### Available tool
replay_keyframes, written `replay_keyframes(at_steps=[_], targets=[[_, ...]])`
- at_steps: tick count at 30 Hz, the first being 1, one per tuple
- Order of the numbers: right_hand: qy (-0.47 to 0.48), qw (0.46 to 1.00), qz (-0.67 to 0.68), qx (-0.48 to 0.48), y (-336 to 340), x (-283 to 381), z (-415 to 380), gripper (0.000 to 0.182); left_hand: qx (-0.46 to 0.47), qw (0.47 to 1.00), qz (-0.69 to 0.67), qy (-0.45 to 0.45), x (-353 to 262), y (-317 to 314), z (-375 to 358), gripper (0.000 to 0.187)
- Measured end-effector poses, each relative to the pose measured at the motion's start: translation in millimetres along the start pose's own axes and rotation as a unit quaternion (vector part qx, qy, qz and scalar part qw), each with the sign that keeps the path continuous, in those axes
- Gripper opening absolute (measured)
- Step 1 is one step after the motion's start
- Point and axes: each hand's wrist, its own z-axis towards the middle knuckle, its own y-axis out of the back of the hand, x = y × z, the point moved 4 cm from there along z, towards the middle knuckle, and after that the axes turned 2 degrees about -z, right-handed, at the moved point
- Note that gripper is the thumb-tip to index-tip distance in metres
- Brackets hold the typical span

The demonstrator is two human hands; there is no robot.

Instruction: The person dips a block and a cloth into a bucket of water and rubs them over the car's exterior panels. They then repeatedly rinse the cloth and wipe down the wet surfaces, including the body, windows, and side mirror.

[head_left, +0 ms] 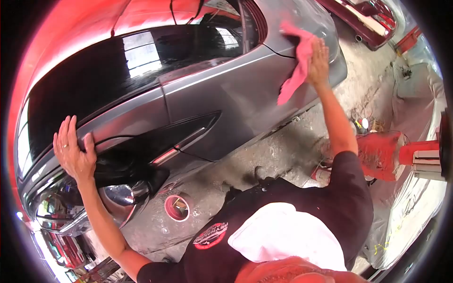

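A dark grey car body (226,94) lies across the view, with black glass (184,52) along its upper side. My right hand (319,63) presses a pink cloth (300,70) against the car's panel at the upper right; its fingers are stretched and close together over the cloth's edge. My left hand (74,153), a ring on one finger, rests flat with fingers spread at the car's edge on the left, beside the black glass and above a dark, open-looking recess. It holds nothing.
A round pink-rimmed container (177,208) stands on the concrete floor below the car. Red equipment (382,153) and plastic-covered items (410,203) are at the right. A dark red vehicle (363,21) shows at the top right, with cables on the floor.
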Motion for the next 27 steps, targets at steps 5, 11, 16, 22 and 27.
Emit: replay_keyframes(at_steps=[5, 11, 16, 22, 27], targets=[[-0.077, 0.992, -0.091, 0.049, -26.7, -104.3, -46.4, 0.057, -0.007, 1.000, 0.000, -0.014, 2.7, -1.7, -1.6, 0.047], [-0.144, 0.978, 0.106, -0.103, -26.8, -0.7, 4.5, 0.061, -0.006, 1.000, 0.009, -0.027, 6.9, -5.3, -5.1, 0.049], [-0.130, 0.960, 0.244, -0.041, 27.6, 225.4, 6.2, 0.062, -0.005, 1.000, 0.014, -0.013, 4.1, -6.9, -5.4, 0.045], [-0.001, 0.938, 0.343, 0.058, 46.0, 364.5, -79.4, 0.065, 0.017, 1.000, 0.006, 0.000, 3.2, -2.4, -8.4, 0.045], [-0.243, 0.899, 0.364, -0.024, 36.4, 246.4, -55.0, 0.080, 0.056, 0.997, 0.012, 0.058, -8.9, 3.0, -5.4, 0.046]])
